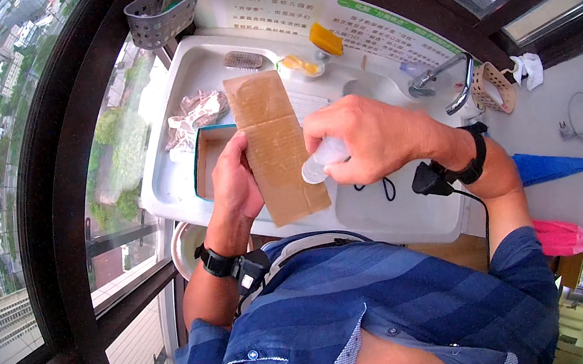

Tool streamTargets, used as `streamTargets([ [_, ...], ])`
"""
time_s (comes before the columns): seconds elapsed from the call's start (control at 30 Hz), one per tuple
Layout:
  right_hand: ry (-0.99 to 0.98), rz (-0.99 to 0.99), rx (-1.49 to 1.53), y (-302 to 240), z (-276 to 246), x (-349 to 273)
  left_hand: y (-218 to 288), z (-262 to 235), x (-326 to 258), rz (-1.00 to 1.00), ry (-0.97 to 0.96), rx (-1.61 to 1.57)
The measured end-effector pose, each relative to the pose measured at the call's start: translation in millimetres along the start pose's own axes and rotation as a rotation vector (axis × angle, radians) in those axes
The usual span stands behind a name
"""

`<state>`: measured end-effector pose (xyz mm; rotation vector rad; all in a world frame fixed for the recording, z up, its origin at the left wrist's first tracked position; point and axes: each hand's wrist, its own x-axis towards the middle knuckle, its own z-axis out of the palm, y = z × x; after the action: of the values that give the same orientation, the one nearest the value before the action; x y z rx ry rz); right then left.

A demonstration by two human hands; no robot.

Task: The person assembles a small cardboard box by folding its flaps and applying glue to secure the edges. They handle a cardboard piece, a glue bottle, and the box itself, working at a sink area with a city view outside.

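Observation:
In my left hand (236,179) is a long flat piece of brown cardboard (279,161), gripped by its left edge and creased across its upper part. Glossy streaks show on its face. My right hand (374,134) pinches a small translucent plastic container (330,154) just off the cardboard's right side, its round end tilted down and to the left. Whether anything is inside it, I cannot tell. Partly behind my left hand and the cardboard sits an open box (208,161) with a dark teal rim.
Under my hands is a white sink unit (171,190) with a faucet (435,75) at the right. A crumpled cloth (196,117), a scrub brush (243,60), a soap dish (300,66) and a yellow object (325,39) lie toward the back. A grey basket (166,17) hangs far left, by the window.

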<state>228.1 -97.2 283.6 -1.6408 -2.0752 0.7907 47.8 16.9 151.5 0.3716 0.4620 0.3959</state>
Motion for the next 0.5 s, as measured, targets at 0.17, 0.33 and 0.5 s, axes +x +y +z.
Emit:
streamTargets([
  [0.17, 0.361, 0.092, -0.196, 12.9, -4.3, 13.2, -2.8, 0.6, -1.0, -0.04, 0.008, 0.01],
  [0.33, 0.186, 0.038, -0.069, 8.8, -0.6, 7.6, -0.4, 7.1, -3.9, -0.051, 0.025, 0.015],
  [0.5, 0.431, 0.071, -0.225, 25.8, -16.8, 27.4, -0.7, 12.8, -8.6, -0.109, 0.0, 0.015],
])
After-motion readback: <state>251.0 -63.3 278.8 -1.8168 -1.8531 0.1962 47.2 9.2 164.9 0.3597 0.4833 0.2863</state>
